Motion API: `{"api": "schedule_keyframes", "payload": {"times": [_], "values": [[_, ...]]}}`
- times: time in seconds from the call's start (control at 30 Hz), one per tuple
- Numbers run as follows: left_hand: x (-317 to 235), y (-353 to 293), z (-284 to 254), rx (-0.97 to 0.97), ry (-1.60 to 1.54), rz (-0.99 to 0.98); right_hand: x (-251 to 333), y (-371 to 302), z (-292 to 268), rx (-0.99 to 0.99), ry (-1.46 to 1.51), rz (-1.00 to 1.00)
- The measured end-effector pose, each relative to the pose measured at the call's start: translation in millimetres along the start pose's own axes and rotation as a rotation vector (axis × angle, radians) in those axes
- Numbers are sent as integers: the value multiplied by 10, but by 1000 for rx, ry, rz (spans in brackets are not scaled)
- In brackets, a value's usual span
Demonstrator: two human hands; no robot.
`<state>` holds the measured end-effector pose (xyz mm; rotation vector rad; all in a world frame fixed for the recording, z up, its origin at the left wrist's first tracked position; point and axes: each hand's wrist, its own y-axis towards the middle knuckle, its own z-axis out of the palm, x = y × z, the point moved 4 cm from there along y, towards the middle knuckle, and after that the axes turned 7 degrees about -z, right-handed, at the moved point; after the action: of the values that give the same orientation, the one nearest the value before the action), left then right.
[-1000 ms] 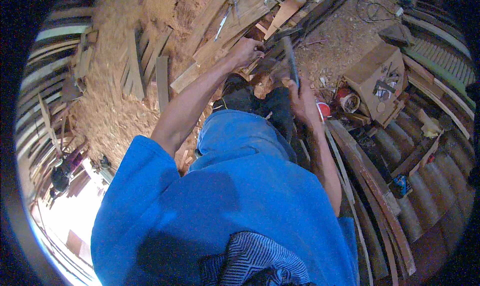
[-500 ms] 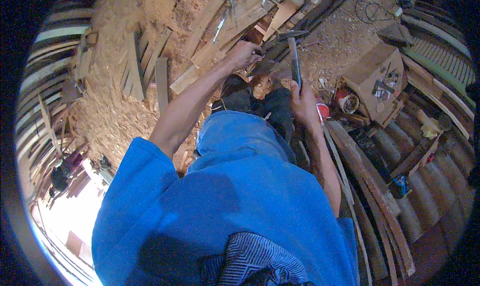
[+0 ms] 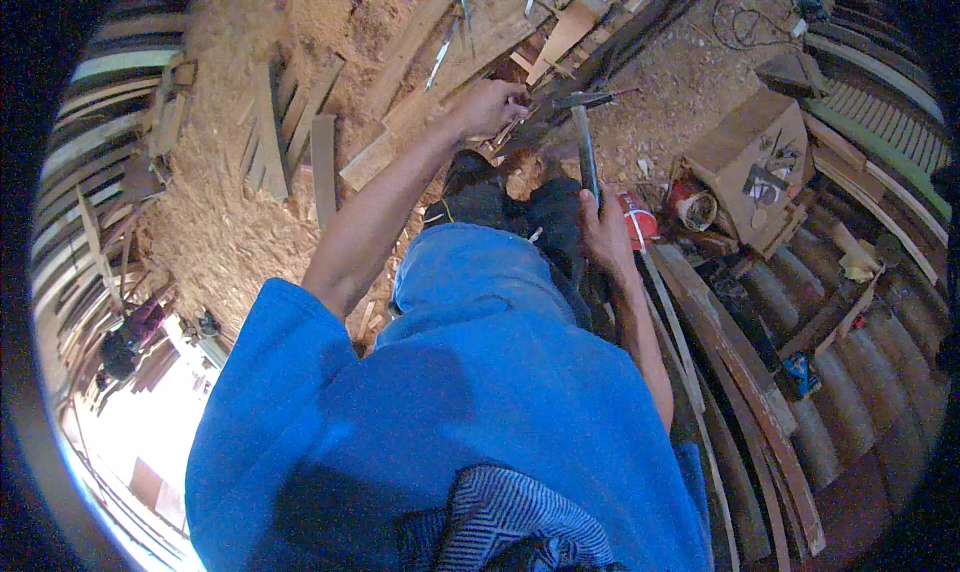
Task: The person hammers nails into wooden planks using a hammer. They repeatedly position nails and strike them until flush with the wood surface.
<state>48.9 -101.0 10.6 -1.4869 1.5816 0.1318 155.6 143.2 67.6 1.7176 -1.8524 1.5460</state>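
Note:
My right hand (image 3: 604, 230) is wrapped round the lower handle of a hammer (image 3: 587, 150), whose dark metal head points away from me. My left hand (image 3: 489, 110) is at the near edge of the wooden workbench (image 3: 480, 57), its fingers curled in a pinch. Whatever is between those fingers is too small to make out. The hammer head is a short way to the right of my left fingertips, apart from them. Just beyond the left hand, a light wedge-shaped wood piece (image 3: 563, 40) lies on the bench.
Loose boards (image 3: 268, 137) lie on sawdust at the left. On the right stand a wooden box (image 3: 745, 162) with tools on it, a red container (image 3: 637, 222) and an open can (image 3: 693, 208). Long planks (image 3: 735, 372) run along my right side, near corrugated sheets (image 3: 850, 392).
The hammer and my right hand have come lower and nearer to me. My left hand has shifted slightly, its fingers more closely bunched. More of the red container shows.

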Motion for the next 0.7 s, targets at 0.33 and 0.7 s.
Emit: {"api": "schedule_keyframes", "payload": {"times": [0.33,0.7], "values": [[310,27,352,-15,-117,126,326,-3,-66,-60,-43,-87],[267,0,310,-30,-105,193,371,-11,-36,16,-212,-109]]}}
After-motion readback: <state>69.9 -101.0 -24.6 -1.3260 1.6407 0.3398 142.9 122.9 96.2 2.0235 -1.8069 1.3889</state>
